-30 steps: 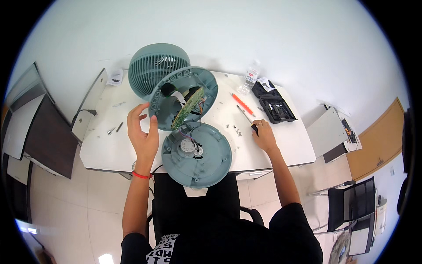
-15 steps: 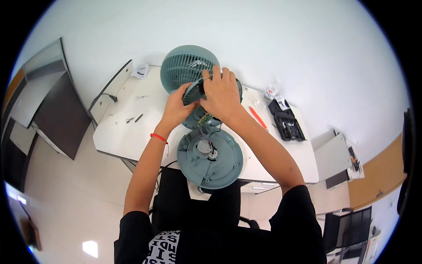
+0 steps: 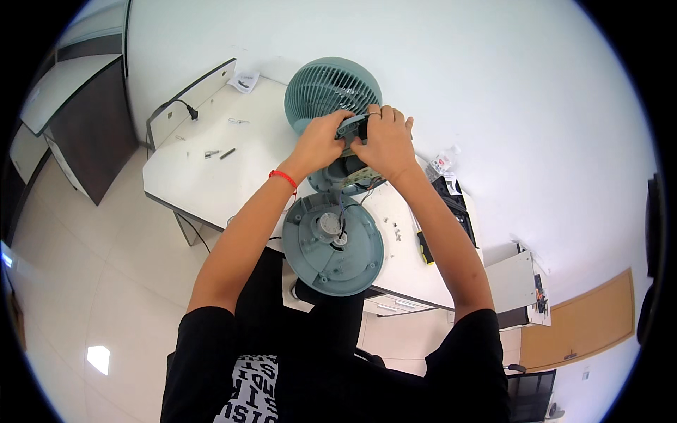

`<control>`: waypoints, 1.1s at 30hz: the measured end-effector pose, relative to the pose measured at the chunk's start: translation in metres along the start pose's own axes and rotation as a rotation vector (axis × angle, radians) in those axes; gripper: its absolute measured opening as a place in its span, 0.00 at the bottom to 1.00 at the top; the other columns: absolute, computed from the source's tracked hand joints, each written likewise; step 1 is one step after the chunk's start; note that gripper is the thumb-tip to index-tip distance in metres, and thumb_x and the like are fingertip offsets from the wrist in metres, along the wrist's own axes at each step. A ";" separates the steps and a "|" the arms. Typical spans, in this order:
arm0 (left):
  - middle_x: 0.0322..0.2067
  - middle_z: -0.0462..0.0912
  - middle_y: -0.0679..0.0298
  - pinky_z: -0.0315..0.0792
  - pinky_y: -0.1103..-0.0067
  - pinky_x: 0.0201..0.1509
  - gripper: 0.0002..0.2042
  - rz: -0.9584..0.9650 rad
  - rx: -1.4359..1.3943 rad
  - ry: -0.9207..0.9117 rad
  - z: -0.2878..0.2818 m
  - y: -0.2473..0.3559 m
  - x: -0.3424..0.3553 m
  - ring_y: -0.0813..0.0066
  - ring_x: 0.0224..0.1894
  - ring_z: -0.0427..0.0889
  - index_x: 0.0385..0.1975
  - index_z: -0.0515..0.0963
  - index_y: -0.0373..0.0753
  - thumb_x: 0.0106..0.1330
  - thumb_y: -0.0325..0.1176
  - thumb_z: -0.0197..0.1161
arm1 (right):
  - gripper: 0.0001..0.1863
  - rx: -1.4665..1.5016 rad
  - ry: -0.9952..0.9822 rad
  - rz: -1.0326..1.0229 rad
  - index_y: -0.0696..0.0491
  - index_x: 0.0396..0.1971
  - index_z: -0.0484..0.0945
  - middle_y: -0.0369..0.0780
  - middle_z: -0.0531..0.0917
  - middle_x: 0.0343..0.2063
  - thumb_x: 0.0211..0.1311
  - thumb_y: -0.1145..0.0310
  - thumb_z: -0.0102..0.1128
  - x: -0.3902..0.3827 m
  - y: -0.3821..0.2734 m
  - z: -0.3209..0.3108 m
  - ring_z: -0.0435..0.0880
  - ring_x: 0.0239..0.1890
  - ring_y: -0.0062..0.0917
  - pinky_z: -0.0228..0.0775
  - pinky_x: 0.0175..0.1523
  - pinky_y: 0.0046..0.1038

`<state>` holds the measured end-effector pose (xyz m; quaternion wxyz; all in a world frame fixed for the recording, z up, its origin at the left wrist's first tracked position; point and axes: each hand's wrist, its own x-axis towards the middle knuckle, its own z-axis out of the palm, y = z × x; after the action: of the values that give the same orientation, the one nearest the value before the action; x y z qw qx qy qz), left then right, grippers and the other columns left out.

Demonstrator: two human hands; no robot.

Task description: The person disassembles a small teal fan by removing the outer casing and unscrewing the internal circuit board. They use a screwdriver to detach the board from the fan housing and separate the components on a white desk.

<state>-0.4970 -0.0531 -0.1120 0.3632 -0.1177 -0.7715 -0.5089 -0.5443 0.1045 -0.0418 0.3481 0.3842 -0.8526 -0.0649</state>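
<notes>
Left hand [image 3: 319, 146] and right hand [image 3: 388, 146] grip the teal housing [image 3: 321, 181] at its upper rim, fingers curled closely around it. Circuit board [image 3: 361, 176] sits just below the fingers, round base [image 3: 361, 257] nearer the person, slatted fan head [image 3: 328, 88] beyond them.

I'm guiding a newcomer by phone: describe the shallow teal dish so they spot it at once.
On the white table, find the ribbed teal fan head at the back. In front of it comes a gripped teal housing; nearer still, the shallow teal dish juts over the front edge. Unlike both, it is flat, with a pale drum-like part inside.
</notes>
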 end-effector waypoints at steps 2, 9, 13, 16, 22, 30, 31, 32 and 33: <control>0.45 0.86 0.44 0.77 0.63 0.52 0.22 0.023 0.004 0.001 0.002 0.003 0.001 0.42 0.48 0.84 0.55 0.78 0.33 0.57 0.22 0.64 | 0.35 -0.004 -0.023 0.027 0.60 0.56 0.74 0.51 0.77 0.51 0.49 0.58 0.71 0.000 -0.001 0.002 0.74 0.63 0.53 0.60 0.65 0.69; 0.45 0.86 0.44 0.77 0.63 0.51 0.24 0.061 0.024 -0.012 0.001 -0.007 0.007 0.42 0.48 0.84 0.55 0.79 0.33 0.55 0.22 0.62 | 0.32 0.015 0.050 -0.019 0.58 0.53 0.75 0.49 0.79 0.48 0.49 0.60 0.73 0.001 -0.002 0.005 0.75 0.60 0.52 0.63 0.61 0.66; 0.41 0.85 0.42 0.77 0.59 0.49 0.23 0.107 -0.021 0.011 0.007 -0.010 0.008 0.40 0.46 0.83 0.51 0.79 0.30 0.51 0.18 0.62 | 0.29 0.011 0.116 -0.073 0.57 0.49 0.77 0.46 0.80 0.44 0.47 0.60 0.76 -0.001 0.007 0.009 0.78 0.54 0.46 0.68 0.55 0.58; 0.40 0.85 0.42 0.77 0.60 0.49 0.21 0.102 -0.032 -0.004 0.009 -0.011 0.011 0.40 0.46 0.83 0.48 0.80 0.29 0.50 0.19 0.62 | 0.31 0.067 0.023 -0.038 0.58 0.53 0.75 0.50 0.78 0.49 0.49 0.59 0.74 -0.001 0.010 0.008 0.74 0.60 0.54 0.61 0.60 0.70; 0.40 0.86 0.42 0.78 0.60 0.50 0.20 0.095 0.020 -0.046 0.009 -0.010 0.018 0.40 0.46 0.83 0.46 0.82 0.29 0.50 0.21 0.63 | 0.32 0.131 -0.022 0.003 0.58 0.54 0.74 0.50 0.77 0.51 0.48 0.61 0.72 0.000 0.013 0.009 0.72 0.63 0.53 0.54 0.64 0.79; 0.42 0.86 0.43 0.78 0.60 0.51 0.20 0.054 0.024 -0.077 0.010 -0.008 0.019 0.41 0.47 0.83 0.47 0.83 0.31 0.51 0.22 0.63 | 0.30 0.161 0.009 0.033 0.57 0.54 0.76 0.49 0.76 0.52 0.48 0.63 0.69 -0.002 0.013 0.012 0.72 0.63 0.52 0.51 0.65 0.80; 0.42 0.86 0.43 0.78 0.60 0.51 0.20 0.064 0.024 -0.075 0.010 -0.009 0.020 0.40 0.47 0.83 0.47 0.83 0.31 0.51 0.22 0.62 | 0.30 0.162 0.007 0.039 0.57 0.54 0.76 0.49 0.76 0.52 0.48 0.64 0.69 -0.001 0.011 0.012 0.71 0.63 0.52 0.50 0.66 0.80; 0.42 0.86 0.43 0.78 0.60 0.51 0.20 0.074 0.024 -0.074 0.010 -0.011 0.020 0.40 0.47 0.83 0.48 0.83 0.32 0.51 0.21 0.62 | 0.30 0.163 0.005 0.045 0.57 0.54 0.76 0.49 0.76 0.52 0.48 0.64 0.69 0.000 0.010 0.011 0.71 0.63 0.52 0.50 0.66 0.80; 0.42 0.86 0.43 0.78 0.60 0.51 0.20 0.067 0.012 -0.082 0.010 -0.012 0.020 0.40 0.47 0.83 0.48 0.83 0.32 0.51 0.21 0.62 | 0.30 0.161 -0.006 0.058 0.57 0.54 0.76 0.49 0.76 0.52 0.48 0.64 0.69 0.001 0.009 0.011 0.71 0.64 0.52 0.49 0.66 0.80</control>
<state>-0.5222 -0.0533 -0.1091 0.3487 -0.1619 -0.7845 -0.4866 -0.5574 0.1081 -0.0458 0.3154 0.3859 -0.8669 0.0127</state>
